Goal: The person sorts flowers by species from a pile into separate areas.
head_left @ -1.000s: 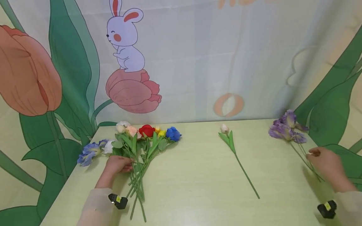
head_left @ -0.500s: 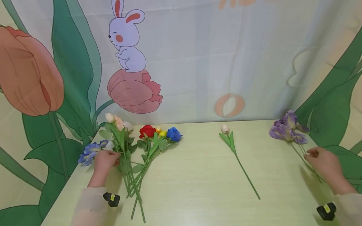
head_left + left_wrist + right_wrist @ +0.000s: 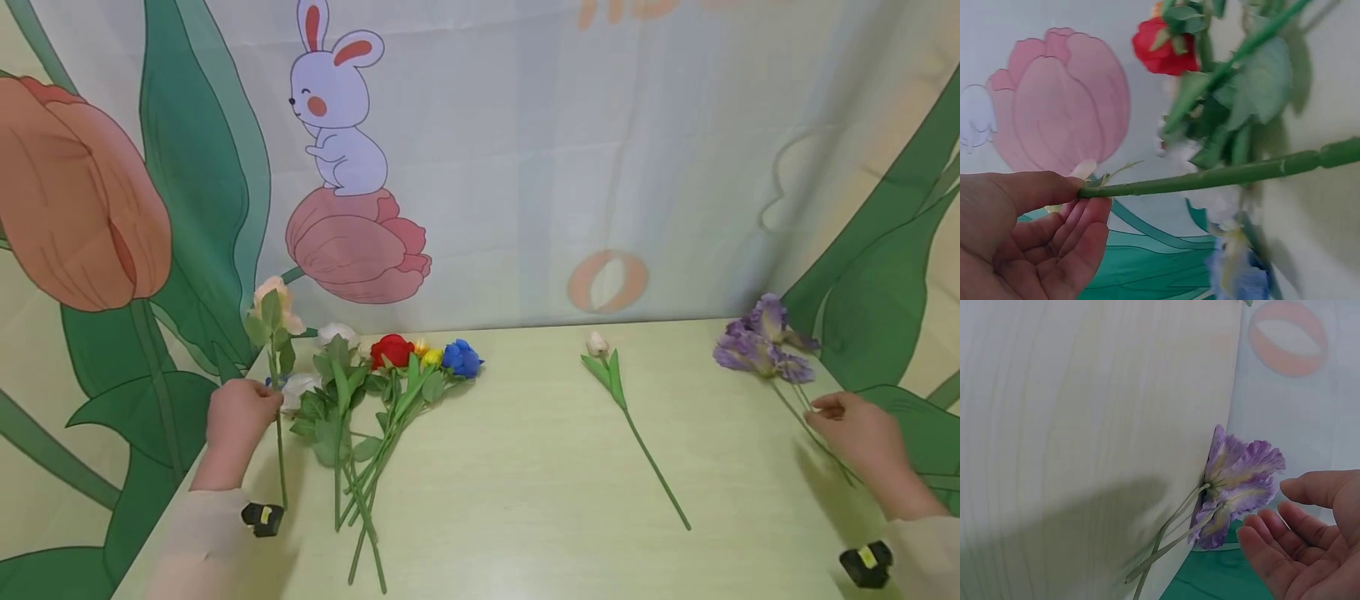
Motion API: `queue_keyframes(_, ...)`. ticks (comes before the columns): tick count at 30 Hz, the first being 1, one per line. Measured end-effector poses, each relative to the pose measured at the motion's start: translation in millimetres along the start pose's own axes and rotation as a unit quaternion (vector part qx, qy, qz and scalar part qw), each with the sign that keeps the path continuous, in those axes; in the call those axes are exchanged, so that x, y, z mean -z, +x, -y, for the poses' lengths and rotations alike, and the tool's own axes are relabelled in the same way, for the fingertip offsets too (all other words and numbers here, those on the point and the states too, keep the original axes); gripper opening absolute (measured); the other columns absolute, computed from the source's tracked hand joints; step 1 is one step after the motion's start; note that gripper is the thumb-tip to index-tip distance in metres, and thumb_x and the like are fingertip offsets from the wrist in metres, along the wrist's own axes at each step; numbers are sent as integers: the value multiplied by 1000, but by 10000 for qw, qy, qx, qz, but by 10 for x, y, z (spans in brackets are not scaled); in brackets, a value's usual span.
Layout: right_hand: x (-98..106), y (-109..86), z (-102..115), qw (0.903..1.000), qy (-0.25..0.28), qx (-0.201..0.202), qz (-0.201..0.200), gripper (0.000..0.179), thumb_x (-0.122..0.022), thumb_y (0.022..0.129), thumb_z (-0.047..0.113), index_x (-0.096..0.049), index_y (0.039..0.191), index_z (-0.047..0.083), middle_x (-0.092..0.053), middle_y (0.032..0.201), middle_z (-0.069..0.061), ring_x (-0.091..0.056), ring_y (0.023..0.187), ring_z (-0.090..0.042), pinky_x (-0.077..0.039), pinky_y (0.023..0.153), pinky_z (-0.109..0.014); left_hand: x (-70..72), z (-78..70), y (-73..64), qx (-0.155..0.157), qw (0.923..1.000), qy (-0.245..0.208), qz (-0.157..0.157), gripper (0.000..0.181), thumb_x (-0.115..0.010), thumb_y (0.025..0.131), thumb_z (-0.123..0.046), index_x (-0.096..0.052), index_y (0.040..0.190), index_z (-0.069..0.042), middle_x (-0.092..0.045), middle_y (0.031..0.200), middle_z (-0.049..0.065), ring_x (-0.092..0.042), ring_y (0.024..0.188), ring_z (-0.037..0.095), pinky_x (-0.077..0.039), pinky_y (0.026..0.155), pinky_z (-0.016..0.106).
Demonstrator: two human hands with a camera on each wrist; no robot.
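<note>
My left hand (image 3: 236, 425) pinches the green stem (image 3: 1210, 180) of a peach-coloured artificial flower (image 3: 276, 302) between thumb and fingers. The bloom stands up with leaves below it, above the table's left side. Beside it lies a heap of artificial flowers, with a red rose (image 3: 392, 352), a blue flower (image 3: 461, 358), small yellow blooms (image 3: 429, 356) and white ones (image 3: 302, 389). At the far right my right hand (image 3: 858, 433) hovers by the stems of purple irises (image 3: 750, 350). Its fingers are apart and loosely bent, holding nothing in the right wrist view.
A single pale pink tulip (image 3: 597, 343) lies on the pale table (image 3: 525, 467), right of centre. Behind the table's back edge hangs a printed cloth (image 3: 487, 167) with a rabbit and tulips.
My left hand has moved left, drawing the peach flower out of the heap and raising it upright. White blooms and leaves stay behind on the table. My right hand barely moves.
</note>
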State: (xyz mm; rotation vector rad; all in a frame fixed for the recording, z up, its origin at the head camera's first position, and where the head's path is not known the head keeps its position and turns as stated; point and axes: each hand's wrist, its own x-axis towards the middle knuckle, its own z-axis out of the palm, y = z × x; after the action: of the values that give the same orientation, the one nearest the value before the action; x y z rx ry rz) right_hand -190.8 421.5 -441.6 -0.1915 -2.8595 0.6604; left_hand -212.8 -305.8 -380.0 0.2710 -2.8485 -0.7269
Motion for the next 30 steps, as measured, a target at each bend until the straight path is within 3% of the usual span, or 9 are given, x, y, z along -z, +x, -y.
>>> queue_keyframes(3, 24, 8, 54, 9998, 104, 129, 120, 38, -57, 101, 18, -59, 118, -16, -66, 105, -38, -64, 82, -43, -49, 64, -39, 37, -66, -23, -62, 9999, -120, 92, 32, -59, 99, -14, -72, 80, 8, -70, 70, 21, -62, 65, 32, -40, 52, 31)
queue_keyframes(6, 60, 19, 207, 9994, 215, 132, 219, 41, -54, 104, 23, -58, 122, -13, -64, 112, -38, -64, 89, -45, -49, 66, -40, 58, -157, -53, -100, 9995, -254, 175, 31, -59, 102, -17, -74, 96, 10, -74, 83, 25, -65, 75, 36, -42, 55, 30)
queue_keyframes(9, 82, 22, 443, 9989, 348, 256, 164, 40, -55, 105, 24, -59, 122, -11, -65, 114, -37, -63, 96, -50, -50, 67, -43, 65, -275, -87, -163, 9987, -463, 169, 31, -59, 102, -17, -73, 102, 10, -75, 87, 26, -67, 78, 36, -43, 57, 30)
queue_keyframes(14, 51, 7, 900, 9954, 669, 680, -51, 34, -60, 102, 20, -63, 117, -11, -68, 110, -35, -65, 98, -50, -50, 67, -35, 36, -526, -160, -275, 9956, -884, 139, 30, -61, 102, -16, -72, 108, 11, -74, 91, 27, -70, 81, 37, -47, 60, 28)
queue_keyframes(20, -65, -95, 1448, 9887, 1121, 989, -75, 29, -65, 100, 18, -66, 116, -6, -72, 109, -28, -68, 101, -46, -50, 69, -30, -69, -849, -240, -113, 9892, -1426, 323, 30, -64, 101, -18, -72, 110, 9, -76, 93, 25, -72, 76, 26, -48, 62, 25)
queue_keyframes(24, -202, -203, 1846, 9828, 1484, 1094, 97, 25, -68, 99, 17, -68, 115, -2, -75, 108, -23, -70, 101, -41, -52, 71, -29, -190, -1051, -302, -62, 9813, -1865, 477, 30, -65, 100, -18, -72, 113, 8, -77, 95, 24, -73, 74, 19, -56, 66, 24)
queue_keyframes(30, -520, -353, 2409, 9626, 2236, 1374, 670, 20, -70, 97, 15, -71, 111, 1, -77, 105, -16, -72, 98, -32, -54, 73, -28, -455, -1292, -395, -160, 9598, -2706, 733, 24, -66, 100, -13, -72, 111, 7, -77, 97, 23, -75, 77, 17, -64, 77, 32)
